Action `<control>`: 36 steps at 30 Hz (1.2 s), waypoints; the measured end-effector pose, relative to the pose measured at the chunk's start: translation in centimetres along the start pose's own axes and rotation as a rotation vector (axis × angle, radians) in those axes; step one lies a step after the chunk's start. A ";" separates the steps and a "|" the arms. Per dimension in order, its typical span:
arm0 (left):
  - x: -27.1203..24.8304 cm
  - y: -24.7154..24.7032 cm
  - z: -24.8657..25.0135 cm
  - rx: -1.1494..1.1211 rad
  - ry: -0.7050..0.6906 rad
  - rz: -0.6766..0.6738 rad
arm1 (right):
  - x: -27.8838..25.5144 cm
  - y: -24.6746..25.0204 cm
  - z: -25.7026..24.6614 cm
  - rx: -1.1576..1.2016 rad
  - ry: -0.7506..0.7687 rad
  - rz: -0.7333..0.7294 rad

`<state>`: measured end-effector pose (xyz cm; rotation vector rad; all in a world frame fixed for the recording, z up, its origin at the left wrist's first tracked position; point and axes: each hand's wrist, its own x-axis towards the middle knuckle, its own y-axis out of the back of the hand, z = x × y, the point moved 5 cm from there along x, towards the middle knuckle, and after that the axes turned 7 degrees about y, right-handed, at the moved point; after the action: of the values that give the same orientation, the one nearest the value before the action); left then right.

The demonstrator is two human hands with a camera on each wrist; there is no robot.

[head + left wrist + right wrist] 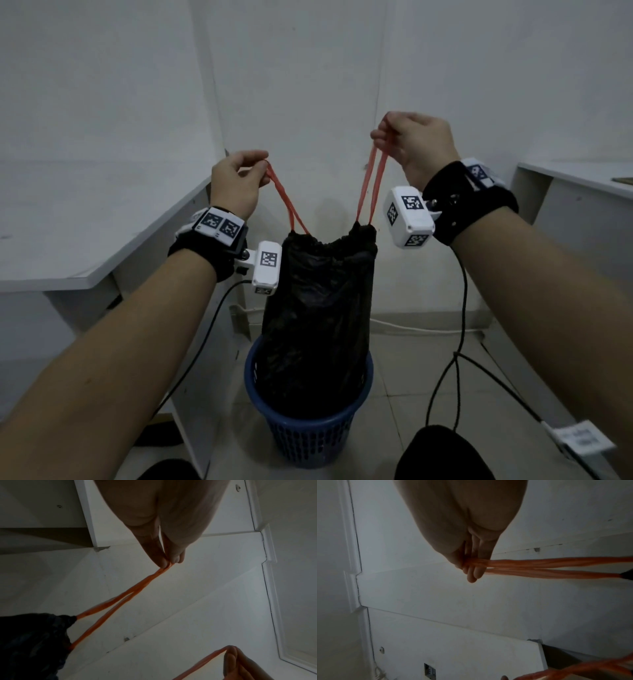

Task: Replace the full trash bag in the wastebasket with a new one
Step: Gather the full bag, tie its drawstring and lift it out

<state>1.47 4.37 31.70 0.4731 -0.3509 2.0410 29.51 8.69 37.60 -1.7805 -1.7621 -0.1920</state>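
Rising partway out of the blue wastebasket (308, 435), the full black trash bag (317, 318) is hanging by its orange drawstring loops (370, 185), the left hand (236, 185) and right hand (416, 147) each pinching one, apparently cinching the mouth shut for lifting.

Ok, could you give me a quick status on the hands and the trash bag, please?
Left hand pinches left drawstring loop; right hand pinches right drawstring loop. Black trash bag cinched, bottom in blue wastebasket. Nothing blocking.

Dim, flat light; wrist views murky and soft; edges bowed.
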 end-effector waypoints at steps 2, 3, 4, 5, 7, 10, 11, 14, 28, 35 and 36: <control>0.0 -0.1 0.1 -0.002 -0.002 -0.002 | 0.0 -0.3 0.0 0.001 0.009 -0.019; 0.1 -0.2 0.5 -0.003 -0.007 -0.002 | -0.2 -0.3 0.3 -0.003 0.003 -0.024; 0.3 -0.2 1.1 -0.010 -0.019 -0.001 | -0.5 -0.2 0.8 -0.003 -0.011 -0.024; 0.5 -0.3 1.8 -0.024 -0.036 0.002 | -0.7 0.1 1.5 0.000 -0.028 -0.021; 1.0 -0.4 3.4 -0.056 -0.074 0.009 | -1.2 0.7 3.0 0.008 -0.062 -0.004; 1.3 -0.8 4.4 -0.047 -0.090 -0.014 | -1.8 1.7 4.6 0.009 -0.104 0.011; 1.3 -1.0 4.2 -0.029 -0.077 -0.035 | -2.0 1.8 4.8 -0.004 -0.118 0.005; 1.1 -1.3 3.0 -0.018 -0.023 -0.105 | -2.4 1.7 4.3 -0.080 -0.143 -0.042; 0.2 -3.1 2.6 0.026 -0.071 -0.196 | -4.1 -1.3 5.3 -0.111 -0.145 -0.262; -1.8 -5.8 4.1 -0.043 -0.087 -0.353 | -5.0 -3.1 6.4 -0.425 -0.051 -0.488; -2.1 -6.4 4.2 -0.055 -0.074 -0.386 | -5.3 -3.5 6.6 -0.441 -0.056 -0.520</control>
<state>8.78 4.06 34.78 0.5384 -0.3309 1.6397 23.64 7.31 30.71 -1.5699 -2.3311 -0.8036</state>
